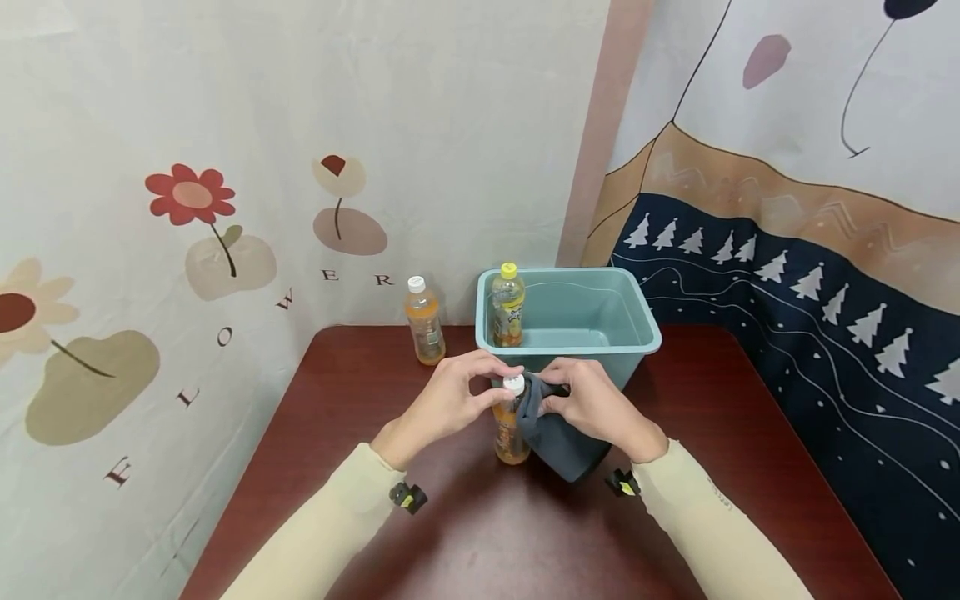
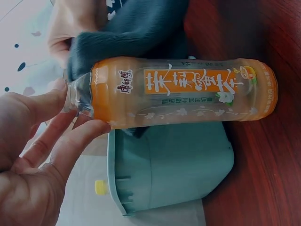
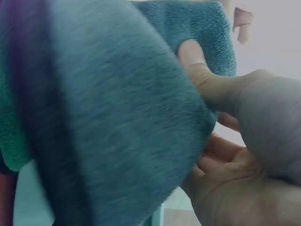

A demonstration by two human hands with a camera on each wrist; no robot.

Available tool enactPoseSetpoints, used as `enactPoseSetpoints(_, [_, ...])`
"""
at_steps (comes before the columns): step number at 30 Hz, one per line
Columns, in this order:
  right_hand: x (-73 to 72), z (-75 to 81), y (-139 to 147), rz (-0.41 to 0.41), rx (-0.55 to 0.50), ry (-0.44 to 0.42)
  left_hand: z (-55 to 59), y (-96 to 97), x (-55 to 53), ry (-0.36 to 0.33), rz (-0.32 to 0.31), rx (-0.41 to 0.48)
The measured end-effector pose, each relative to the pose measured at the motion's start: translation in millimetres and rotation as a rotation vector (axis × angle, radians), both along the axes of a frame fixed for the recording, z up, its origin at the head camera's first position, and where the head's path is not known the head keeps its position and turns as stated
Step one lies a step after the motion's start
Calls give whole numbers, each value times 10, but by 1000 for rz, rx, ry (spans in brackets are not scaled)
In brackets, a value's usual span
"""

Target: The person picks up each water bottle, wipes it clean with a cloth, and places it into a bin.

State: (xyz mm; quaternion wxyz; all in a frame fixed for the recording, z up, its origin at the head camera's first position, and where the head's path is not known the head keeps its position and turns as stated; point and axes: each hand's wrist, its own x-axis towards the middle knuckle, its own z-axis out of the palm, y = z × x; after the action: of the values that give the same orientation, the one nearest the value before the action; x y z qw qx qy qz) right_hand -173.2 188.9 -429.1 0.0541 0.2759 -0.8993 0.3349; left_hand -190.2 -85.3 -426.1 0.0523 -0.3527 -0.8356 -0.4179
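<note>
Your left hand (image 1: 459, 390) pinches the top of an upright orange-labelled bottle (image 1: 511, 440), just below the frame's centre; your right hand (image 1: 588, 398) grips a grey cloth (image 1: 564, 443) against its side. Beyond, right of centre, a teal bin (image 1: 592, 302) holds a yellow-capped bottle (image 1: 508, 307) at its left end.

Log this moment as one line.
left hand: holds front bottle by top; right hand: holds cloth; tub: yellow-capped bottle inside; second bottle: left of tub
</note>
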Motion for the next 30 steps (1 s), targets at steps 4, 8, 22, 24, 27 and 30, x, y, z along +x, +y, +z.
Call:
enactPoseSetpoints(4, [16,71,-32,1,-46,8,3,8,-5,20,1,-5])
enactPoseSetpoints(8, [27,94,-50,-7,-43,11,12,12,0,17,8,-14])
enactPoseSetpoints(22, [26,63,-47,8,-13,26,0,3,-12,18,9,-24])
enactPoseSetpoints(24, [20,40,-43,8,2,22,3,0,-11,6,4,-20])
enactPoseSetpoints(27, [16,0,-29,-2,35,15,10,-2,-1,-7,-3,-14])
enactPoseSetpoints(30, [15,-54,-5,-9,67,1,9,-1,8,-3,-8,-15])
